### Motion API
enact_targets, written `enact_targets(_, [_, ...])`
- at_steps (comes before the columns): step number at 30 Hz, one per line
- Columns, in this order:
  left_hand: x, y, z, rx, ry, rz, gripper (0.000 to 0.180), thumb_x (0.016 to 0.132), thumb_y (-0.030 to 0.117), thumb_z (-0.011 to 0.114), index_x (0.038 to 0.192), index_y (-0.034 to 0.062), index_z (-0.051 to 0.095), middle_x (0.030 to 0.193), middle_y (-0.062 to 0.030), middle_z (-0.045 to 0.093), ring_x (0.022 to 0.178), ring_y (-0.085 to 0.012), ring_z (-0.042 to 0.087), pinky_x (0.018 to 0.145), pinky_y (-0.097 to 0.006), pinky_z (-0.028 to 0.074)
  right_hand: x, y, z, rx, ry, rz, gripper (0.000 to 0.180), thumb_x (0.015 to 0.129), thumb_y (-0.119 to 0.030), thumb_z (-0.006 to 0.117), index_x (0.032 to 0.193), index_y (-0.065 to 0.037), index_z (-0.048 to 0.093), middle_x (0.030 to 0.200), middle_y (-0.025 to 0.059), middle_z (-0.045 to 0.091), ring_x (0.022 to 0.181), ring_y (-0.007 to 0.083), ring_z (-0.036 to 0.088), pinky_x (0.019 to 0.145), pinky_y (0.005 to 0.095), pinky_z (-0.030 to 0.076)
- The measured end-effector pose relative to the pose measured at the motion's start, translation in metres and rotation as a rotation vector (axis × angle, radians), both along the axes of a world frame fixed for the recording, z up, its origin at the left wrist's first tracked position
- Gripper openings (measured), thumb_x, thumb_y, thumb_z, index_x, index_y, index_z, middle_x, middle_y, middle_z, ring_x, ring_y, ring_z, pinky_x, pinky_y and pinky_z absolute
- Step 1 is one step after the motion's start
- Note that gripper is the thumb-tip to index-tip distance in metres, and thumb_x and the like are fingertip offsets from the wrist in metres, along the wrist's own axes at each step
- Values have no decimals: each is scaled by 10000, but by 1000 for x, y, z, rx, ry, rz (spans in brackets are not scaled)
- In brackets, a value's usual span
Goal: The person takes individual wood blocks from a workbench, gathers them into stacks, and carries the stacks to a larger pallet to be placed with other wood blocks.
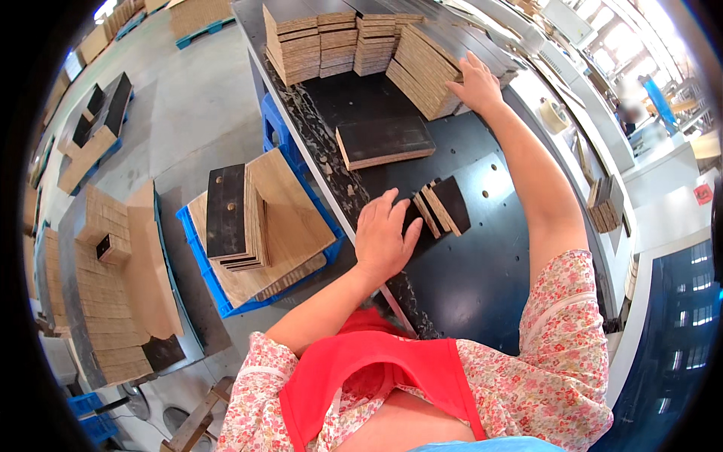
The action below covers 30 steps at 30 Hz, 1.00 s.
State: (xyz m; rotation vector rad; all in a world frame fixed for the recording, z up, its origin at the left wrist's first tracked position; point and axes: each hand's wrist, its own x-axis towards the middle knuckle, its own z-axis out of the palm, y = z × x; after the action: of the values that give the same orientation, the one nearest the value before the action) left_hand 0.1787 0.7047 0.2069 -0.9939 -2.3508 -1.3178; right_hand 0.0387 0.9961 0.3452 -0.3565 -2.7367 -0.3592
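My right hand point(480, 84) reaches far forward, its fingers stretched over the top edge of a tall stack of dark-faced particleboard panels point(425, 71). Nothing shows lifted in it. Over the near left side of the black worktable point(459, 279), my left hand point(384, 235) is open with fingers spread. Just right of its fingertips lie a few small dark-faced board pieces point(456, 205), some tipped on edge. A short, wider pile of dark-topped boards point(388, 142) lies flat beyond them.
More panel stacks point(297, 56) line the table's far end. Left of the table, a blue crate point(218, 290) bears a wooden sheet and black boards with holes point(227, 215). A tape roll point(553, 116) sits on the right ledge. Loaded pallets point(105, 294) stand on the floor at left.
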Motion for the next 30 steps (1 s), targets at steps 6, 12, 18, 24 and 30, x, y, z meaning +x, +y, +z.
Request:
enact_targets(6, [-3,-1,0,-20,-30,-13,366,865,266,630,1159,51,591,1308,-145,495,1163,-352,481,1007,-452,369,-18,-6,-6,31,4,-53,581,831,-380,665,1317,-102,509,1423,120,427,1371,279,350,1064,449,340])
enact_targets(12, [-4,-1,0,8,-6,-2,358,847,252,650,1139,51,602,1280,-145,517,1132,-352,502,996,-442,382,-14,-34,-15,258,99,142,596,792,-401,699,1265,-73,548,1351,129,498,1325,279,414,1031,412,378])
enact_targets(18, [-8,-5,1,36,31,8,331,830,225,672,1097,40,609,1246,-149,534,1100,-355,520,965,-438,405,1,-111,-62,35,-545,708,866,685,-416,798,1359,-5,442,1466,202,360,1346,345,373,1092,417,337])
enact_targets(24, [-5,-2,-1,54,2,-7,345,819,225,684,1099,38,606,1247,-149,532,1096,-361,518,972,-439,402,4,-117,-40,-197,-598,601,837,682,-314,807,1362,14,445,1445,217,378,1322,358,393,1088,395,343])
enact_targets(30, [-5,-3,0,67,13,-19,348,805,223,693,1097,51,609,1243,-146,536,1107,-352,518,965,-435,401,64,-104,26,-1073,-162,443,699,773,-332,749,1306,47,502,1241,172,583,1117,263,590,968,346,456])
